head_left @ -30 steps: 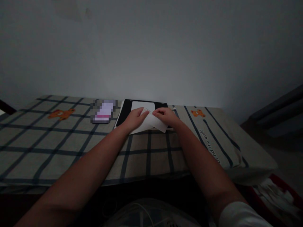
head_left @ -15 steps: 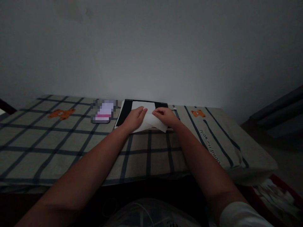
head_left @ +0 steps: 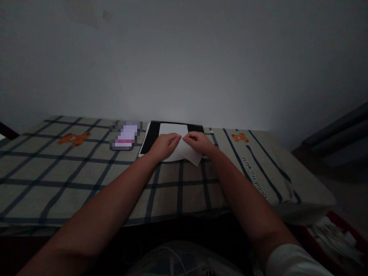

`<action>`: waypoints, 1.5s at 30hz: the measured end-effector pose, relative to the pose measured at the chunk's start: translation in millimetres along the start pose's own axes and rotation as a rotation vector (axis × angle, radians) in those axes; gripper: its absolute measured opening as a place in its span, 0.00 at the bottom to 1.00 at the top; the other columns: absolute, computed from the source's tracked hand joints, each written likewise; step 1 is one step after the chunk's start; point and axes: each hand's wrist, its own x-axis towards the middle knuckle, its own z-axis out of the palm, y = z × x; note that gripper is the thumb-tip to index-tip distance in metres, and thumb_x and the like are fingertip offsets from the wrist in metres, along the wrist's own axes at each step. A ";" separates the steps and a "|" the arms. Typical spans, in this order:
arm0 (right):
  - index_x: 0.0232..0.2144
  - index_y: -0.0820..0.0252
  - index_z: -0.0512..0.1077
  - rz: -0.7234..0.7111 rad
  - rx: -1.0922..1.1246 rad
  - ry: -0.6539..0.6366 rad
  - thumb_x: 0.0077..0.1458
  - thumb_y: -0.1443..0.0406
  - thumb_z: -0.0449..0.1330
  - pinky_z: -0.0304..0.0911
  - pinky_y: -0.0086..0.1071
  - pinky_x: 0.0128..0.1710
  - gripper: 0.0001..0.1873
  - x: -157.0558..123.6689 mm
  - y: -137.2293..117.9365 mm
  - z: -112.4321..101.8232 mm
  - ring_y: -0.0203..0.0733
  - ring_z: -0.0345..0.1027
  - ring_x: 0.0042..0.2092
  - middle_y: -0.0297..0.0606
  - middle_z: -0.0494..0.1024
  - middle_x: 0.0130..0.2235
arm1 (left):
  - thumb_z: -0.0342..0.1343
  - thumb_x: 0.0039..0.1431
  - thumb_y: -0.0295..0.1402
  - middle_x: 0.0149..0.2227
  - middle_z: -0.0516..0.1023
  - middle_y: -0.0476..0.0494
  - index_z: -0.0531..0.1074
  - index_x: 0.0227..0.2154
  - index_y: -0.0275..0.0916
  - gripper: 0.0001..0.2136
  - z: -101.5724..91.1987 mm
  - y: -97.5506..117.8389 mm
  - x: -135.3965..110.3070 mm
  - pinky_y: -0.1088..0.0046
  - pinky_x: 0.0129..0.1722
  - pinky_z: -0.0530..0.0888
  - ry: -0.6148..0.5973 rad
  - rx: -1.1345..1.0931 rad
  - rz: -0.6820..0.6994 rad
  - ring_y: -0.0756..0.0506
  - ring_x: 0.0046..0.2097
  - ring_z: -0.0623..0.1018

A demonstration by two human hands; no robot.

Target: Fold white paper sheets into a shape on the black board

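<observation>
A dimly lit, pale, blotched wall [head_left: 184, 57] stands behind the cloth-covered bench [head_left: 66, 195]; grey floor [head_left: 343, 195] shows right of the bench.

One head-worn camera is giving the only view, looking forward and down from above the near edge of the cloth-covered counter [head_left: 184, 191], facing the far wall [head_left: 184, 65]. Forearms [head_left: 115, 203] are filling near left and right; hands [head_left: 165, 147] are showing small, mid-frame. Framing is running wide.
</observation>
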 end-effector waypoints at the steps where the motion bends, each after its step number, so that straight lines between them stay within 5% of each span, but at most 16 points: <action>1: 0.28 0.63 0.72 -0.012 -0.002 0.002 0.55 0.55 0.55 0.56 0.31 0.32 0.16 -0.4 0.0 0.9 0.37 0.63 0.33 0.36 0.73 0.29 | 0.45 0.64 0.39 0.20 0.62 0.53 0.59 0.19 0.38 0.18 -0.1 0.2 -0.5 0.72 0.27 0.56 -0.010 0.002 0.004 0.51 0.25 0.64; 12: 0.27 0.62 0.71 0.017 -0.047 -0.007 0.54 0.56 0.55 0.56 0.30 0.32 0.15 0.7 -0.7 -3.8 0.37 0.63 0.33 0.35 0.72 0.29 | 0.45 0.62 0.44 0.21 0.66 0.50 0.66 0.20 0.38 0.20 -2.5 0.6 0.0 0.71 0.29 0.61 0.024 -0.078 -0.109 0.48 0.28 0.68; 21: 0.25 0.61 0.69 0.069 -0.045 0.059 0.53 0.57 0.55 0.54 0.30 0.29 0.13 3.8 6.3 -7.9 0.36 0.60 0.30 0.35 0.69 0.27 | 0.45 0.60 0.55 0.31 0.77 0.41 0.72 0.31 0.36 0.25 -4.0 -13.9 8.2 0.69 0.33 0.70 -0.002 -0.458 -0.360 0.44 0.33 0.73; 26: 0.25 0.62 0.69 0.079 -0.048 0.143 0.54 0.57 0.55 0.54 0.31 0.29 0.14 5.3 9.7 -11.4 0.36 0.60 0.30 0.36 0.70 0.27 | 0.58 0.53 0.49 0.34 0.80 0.41 0.77 0.36 0.36 0.20 -9.8 -20.4 9.7 0.70 0.34 0.70 -0.176 -0.270 -0.299 0.43 0.36 0.76; 45: 0.30 0.61 0.75 0.090 -0.156 0.065 0.56 0.58 0.55 0.57 0.32 0.33 0.14 3.1 7.8 -7.8 0.39 0.66 0.34 0.39 0.77 0.33 | 0.60 0.51 0.47 0.28 0.78 0.45 0.77 0.29 0.39 0.15 -8.8 -20.1 7.8 0.73 0.28 0.65 -0.210 -0.116 -0.238 0.44 0.32 0.74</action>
